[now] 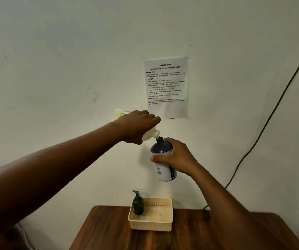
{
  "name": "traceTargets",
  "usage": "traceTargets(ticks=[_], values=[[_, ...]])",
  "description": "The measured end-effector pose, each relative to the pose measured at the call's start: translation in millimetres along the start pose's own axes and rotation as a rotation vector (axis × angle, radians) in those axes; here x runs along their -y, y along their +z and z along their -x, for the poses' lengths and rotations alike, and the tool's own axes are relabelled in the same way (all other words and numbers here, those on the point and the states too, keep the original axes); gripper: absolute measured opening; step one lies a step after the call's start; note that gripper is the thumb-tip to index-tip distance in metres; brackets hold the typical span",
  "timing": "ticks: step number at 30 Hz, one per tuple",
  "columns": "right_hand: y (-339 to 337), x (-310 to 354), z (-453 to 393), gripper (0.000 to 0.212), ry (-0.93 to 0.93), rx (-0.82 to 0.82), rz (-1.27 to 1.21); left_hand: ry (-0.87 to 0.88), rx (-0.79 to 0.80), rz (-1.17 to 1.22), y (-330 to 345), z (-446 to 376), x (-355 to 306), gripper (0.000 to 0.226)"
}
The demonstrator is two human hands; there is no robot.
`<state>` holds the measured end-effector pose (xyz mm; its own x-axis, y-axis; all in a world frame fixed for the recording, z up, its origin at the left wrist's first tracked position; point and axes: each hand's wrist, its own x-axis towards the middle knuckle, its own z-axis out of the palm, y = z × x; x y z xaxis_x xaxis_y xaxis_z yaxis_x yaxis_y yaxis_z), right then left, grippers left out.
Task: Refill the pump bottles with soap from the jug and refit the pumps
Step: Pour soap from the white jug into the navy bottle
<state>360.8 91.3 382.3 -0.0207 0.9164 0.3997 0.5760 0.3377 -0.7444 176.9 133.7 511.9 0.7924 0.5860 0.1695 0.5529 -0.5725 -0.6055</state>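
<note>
My left hand (138,126) grips the pale soap jug (151,135), tipped with its mouth pointing down to the right. The jug's mouth meets the open neck of a white bottle with a dark blue shoulder (163,159), held upright in the air by my right hand (176,156). No pump is on this bottle. Lower down, a dark green pump bottle (138,204) with its pump fitted stands in the left corner of a cream basket (163,225) on the wooden table (109,231). Much of the jug is hidden behind my left hand.
A printed task sheet (166,85) is taped to the white wall behind my hands. A dark cable (271,116) runs diagonally down the wall at the right, toward the table's back edge. The table stands against the wall.
</note>
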Motion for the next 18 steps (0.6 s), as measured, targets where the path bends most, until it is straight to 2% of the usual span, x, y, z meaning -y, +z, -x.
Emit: traceTargets(ticks=[18], values=[[-0.4,0.2,-1.8,0.064,0.009,0.0,0.029,0.031,-0.015,-0.05,-1.6,-2.5,1.9,0.068]])
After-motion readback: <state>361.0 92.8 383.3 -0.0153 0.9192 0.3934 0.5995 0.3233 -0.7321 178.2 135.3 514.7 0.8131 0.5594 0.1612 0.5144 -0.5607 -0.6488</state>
